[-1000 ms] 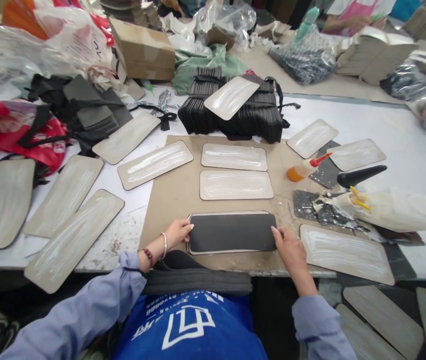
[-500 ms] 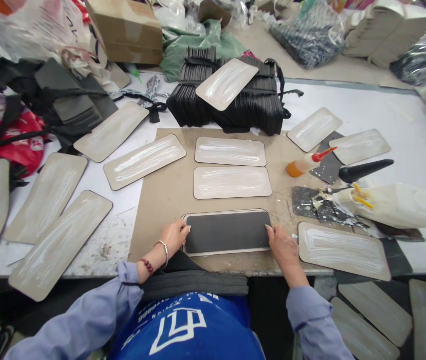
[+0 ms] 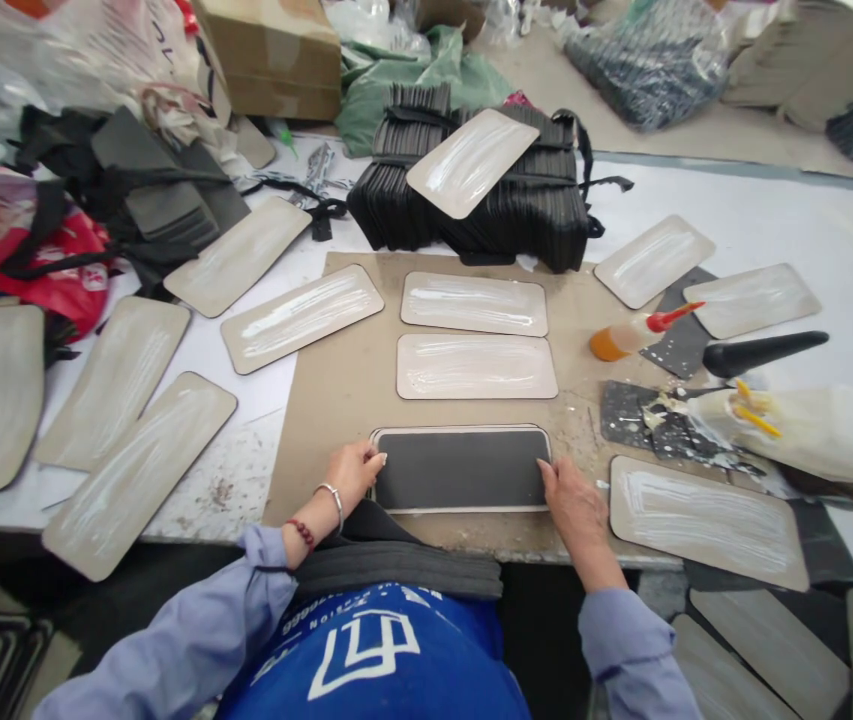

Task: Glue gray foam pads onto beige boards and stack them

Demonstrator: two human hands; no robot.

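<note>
The dark panel (image 3: 463, 470) lies at the lower centre of the frame, flat on the tan board (image 3: 321, 425), with pale edges showing around it from whatever lies beneath. Both hands are on its short ends: the left hand (image 3: 355, 472) has thumb and fingers closed on the left end, and the right hand (image 3: 574, 505) pinches the right end, thumb uppermost — though how far the fingers reach underneath is hidden. The step seems to be squaring the layers, and it calls for light, even pressure from both ends, so that the panel does not skew or bow. The pale rim is a good guide — it should look equally wide on every side, corners included. Fingertips are best confined to the edges. The two coated panels, upper (image 3: 475, 303) and lower (image 3: 477, 366), sit just above in the frame, streaked white and perhaps tacky, so the knuckles should clear them. The bottle (image 3: 625, 337), at centre right, is well apart.
</note>
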